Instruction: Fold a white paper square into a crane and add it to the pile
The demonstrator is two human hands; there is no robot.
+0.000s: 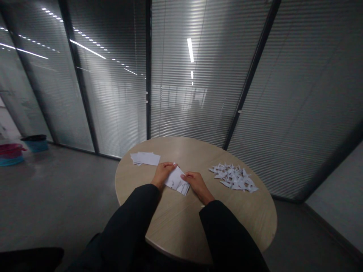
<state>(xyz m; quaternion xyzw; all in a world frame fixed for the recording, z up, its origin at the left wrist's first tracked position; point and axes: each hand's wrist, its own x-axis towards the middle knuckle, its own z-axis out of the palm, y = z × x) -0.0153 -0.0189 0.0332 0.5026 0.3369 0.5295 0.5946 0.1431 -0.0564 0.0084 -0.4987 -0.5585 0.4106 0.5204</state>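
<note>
Between my two hands, over the middle of the table, is a white sheet of paper (pixel 177 180) with dark printed marks along its near edge. My left hand (pixel 163 173) pinches its upper left side, thumb on top. On the right edge, my right hand (pixel 197 184) grips the paper with thumb and fingers closed. Whether the sheet is folded or several layers thick, I cannot tell. A small stack of white paper pieces (pixel 148 158) lies to the left of my left hand. Right of my right hand is a heap of pointed folded white paper shapes (pixel 234 176).
The round wooden table (pixel 181 226) stands close to a glass partition with blinds (pixel 190 113). On the floor at far left are a red and blue bucket (pixel 11 155) and a blue bucket with a black liner (pixel 36 143). A dark object (pixel 31 258) sits at the lower left.
</note>
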